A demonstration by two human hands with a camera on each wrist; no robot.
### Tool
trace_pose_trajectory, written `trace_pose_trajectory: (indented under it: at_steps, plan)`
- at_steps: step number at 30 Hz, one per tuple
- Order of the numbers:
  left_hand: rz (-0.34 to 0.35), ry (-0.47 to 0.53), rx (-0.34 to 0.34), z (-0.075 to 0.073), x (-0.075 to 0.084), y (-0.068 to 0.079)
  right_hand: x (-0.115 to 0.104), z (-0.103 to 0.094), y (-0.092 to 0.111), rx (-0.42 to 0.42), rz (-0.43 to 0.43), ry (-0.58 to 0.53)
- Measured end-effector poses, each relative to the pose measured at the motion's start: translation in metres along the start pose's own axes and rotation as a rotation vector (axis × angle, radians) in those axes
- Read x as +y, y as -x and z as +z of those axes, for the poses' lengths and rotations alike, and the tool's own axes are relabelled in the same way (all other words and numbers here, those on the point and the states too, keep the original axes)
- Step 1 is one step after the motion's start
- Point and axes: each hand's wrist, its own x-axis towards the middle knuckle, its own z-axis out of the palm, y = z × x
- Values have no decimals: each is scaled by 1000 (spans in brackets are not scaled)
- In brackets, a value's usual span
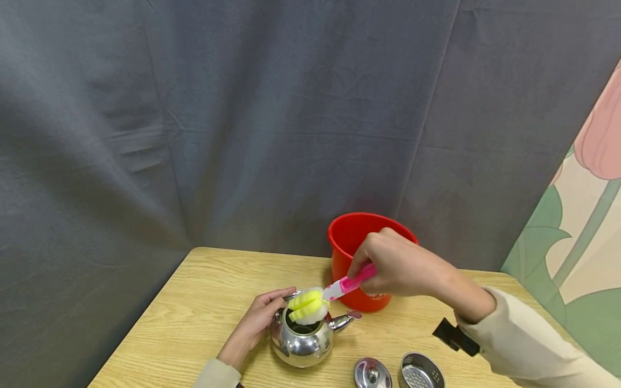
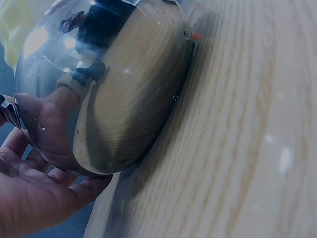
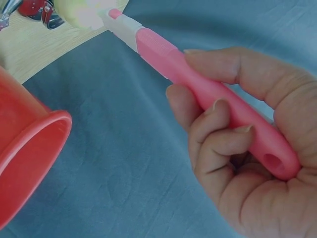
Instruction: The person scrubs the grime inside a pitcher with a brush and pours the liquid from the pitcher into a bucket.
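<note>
A shiny steel teapot [image 1: 302, 347] stands on the table with its top uncovered. My left hand [image 1: 264, 315] grips it at its left side, near the handle; in the left wrist view the fingers [image 2: 37, 163] curve against the rounded body. The right hand [image 1: 395, 264] holds a sponge brush by its pink handle [image 3: 223, 101], fingers wrapped round it. Its yellow and white sponge head [image 1: 308, 306] is at the teapot's opening, partly over the rim. A spout [image 1: 342, 321] with a reddish tip points right.
Behind the right hand stands a red bucket [image 1: 361, 299]. A steel lid [image 1: 372, 373] with a knob and a perforated strainer cup [image 1: 421, 373] lie at the table's front. A grey curtain [image 1: 291, 118] hangs behind the wooden table [image 1: 194, 302].
</note>
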Motion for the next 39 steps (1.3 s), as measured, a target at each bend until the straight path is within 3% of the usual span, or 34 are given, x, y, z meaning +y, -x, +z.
trace_pose_trajectory:
  at_steps: [39]
  plan:
    - [1, -2, 8, 3, 1, -2, -8, 2, 5, -23, -64, -9]
